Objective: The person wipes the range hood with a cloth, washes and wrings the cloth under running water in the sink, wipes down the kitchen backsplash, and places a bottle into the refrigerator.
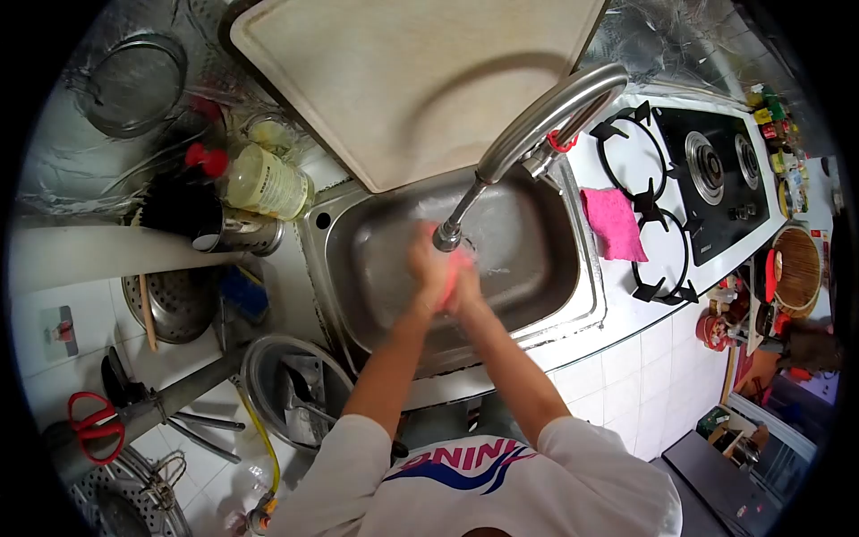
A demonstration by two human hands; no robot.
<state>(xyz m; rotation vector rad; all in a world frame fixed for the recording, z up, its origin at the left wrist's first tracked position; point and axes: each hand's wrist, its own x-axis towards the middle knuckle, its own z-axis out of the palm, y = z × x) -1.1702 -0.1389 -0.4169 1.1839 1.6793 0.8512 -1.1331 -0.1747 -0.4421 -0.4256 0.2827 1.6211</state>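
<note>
Both my hands are together over the sink (pixel 546 318), right under the spout of the tall metal faucet (pixel 541 112). Between them is a soft-looking pink cloth (pixel 455 273), mostly hidden by the fingers and the spout. My left hand (pixel 427 262) presses on it from the left with its fingers reaching up past the faucet head. From the right, my right hand (pixel 467 286) closes round the same cloth. Some water shows at the bottom of the basin beside the hands.
A large cutting board (pixel 403 80) leans behind the sink. On the right are a pink rag (pixel 614 224), black pan-support rings (pixel 631 161) and a gas stove (pixel 716 179). To the left stand a dish soap bottle (pixel 264 182), a blue sponge (pixel 243 294) and a metal pot (pixel 259 380).
</note>
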